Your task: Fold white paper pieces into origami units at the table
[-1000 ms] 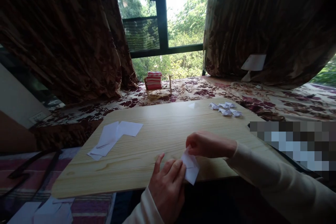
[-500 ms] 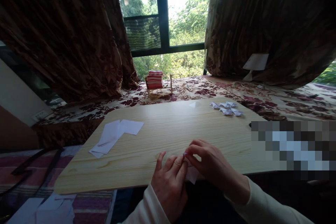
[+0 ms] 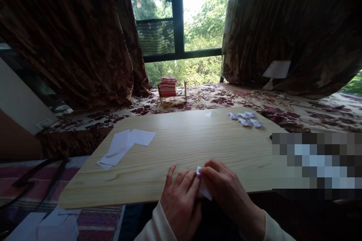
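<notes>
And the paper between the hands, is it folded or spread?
Folded, it seems: the paper shows a small bright flap at the right hand; much is hidden.

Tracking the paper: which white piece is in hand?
The partly covered piece between left hand and right hand; both touch it. Flat sheets farther left and small folded pieces far right lie untouched.
</notes>
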{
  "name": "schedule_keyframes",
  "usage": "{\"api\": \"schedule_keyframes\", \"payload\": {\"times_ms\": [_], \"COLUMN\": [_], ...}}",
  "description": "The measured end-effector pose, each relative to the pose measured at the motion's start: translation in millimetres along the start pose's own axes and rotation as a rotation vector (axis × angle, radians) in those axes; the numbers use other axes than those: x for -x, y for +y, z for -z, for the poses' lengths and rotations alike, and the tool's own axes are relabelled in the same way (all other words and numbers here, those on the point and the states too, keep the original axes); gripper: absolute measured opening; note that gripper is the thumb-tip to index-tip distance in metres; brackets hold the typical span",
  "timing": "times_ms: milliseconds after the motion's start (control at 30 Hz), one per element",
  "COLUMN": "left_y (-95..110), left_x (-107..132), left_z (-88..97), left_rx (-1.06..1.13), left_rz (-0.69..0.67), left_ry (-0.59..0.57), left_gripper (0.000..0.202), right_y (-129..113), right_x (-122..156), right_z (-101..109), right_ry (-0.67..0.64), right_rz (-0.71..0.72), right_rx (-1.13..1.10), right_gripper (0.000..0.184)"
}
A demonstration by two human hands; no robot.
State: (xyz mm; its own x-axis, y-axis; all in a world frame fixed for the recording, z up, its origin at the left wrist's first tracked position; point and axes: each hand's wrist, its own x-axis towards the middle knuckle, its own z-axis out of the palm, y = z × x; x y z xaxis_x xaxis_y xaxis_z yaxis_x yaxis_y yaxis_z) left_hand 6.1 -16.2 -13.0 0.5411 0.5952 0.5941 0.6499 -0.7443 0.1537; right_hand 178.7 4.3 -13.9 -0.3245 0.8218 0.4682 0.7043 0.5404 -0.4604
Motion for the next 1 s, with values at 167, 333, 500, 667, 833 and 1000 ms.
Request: {"api": "schedule_keyframes", "payload": {"times_ms": [167, 333, 500, 667, 833, 1000], "left_y": [-5.0, -3.5, -3.0, -2.9, -4.8, -7.6], "left_x": [12.1, 14.7, 13.0, 12.2, 15.7, 20.3], "left_z": [3.4, 4.0, 4.5, 4.8, 5.4, 6.1], "left_rx": [-0.048, -0.067, -0.067, -0.051, -0.058, -0.072], "left_rz": [-0.053, -0.057, -0.051, -0.048, -0.035, -0.057], "left_ry": [0.121, 0.124, 0.118, 0.11, 0.103, 0.146], "left_gripper": [0.036, 0.035, 0.037, 0.036, 0.037, 0.037], "right_y": [-1.3, -11.4, -19.2, -21.8, -22.5, -24.2], "right_x": [0.6, -2.3, -5.8, -6.4, -6.1, -6.9], "right_z": [2.0, 7.2, 8.7, 8.0, 9.2, 11.4], "right_ry": [0.003, -0.033, -0.038, -0.055, -0.088, -0.122], "right_rz": [0.029, 0.056, 0.092, 0.129, 0.15, 0.172], "right_rx": [0.049, 0.138, 0.185, 0.212, 0.231, 0.236], "right_gripper": [0.016, 0.012, 0.013, 0.014, 0.015, 0.013]}}
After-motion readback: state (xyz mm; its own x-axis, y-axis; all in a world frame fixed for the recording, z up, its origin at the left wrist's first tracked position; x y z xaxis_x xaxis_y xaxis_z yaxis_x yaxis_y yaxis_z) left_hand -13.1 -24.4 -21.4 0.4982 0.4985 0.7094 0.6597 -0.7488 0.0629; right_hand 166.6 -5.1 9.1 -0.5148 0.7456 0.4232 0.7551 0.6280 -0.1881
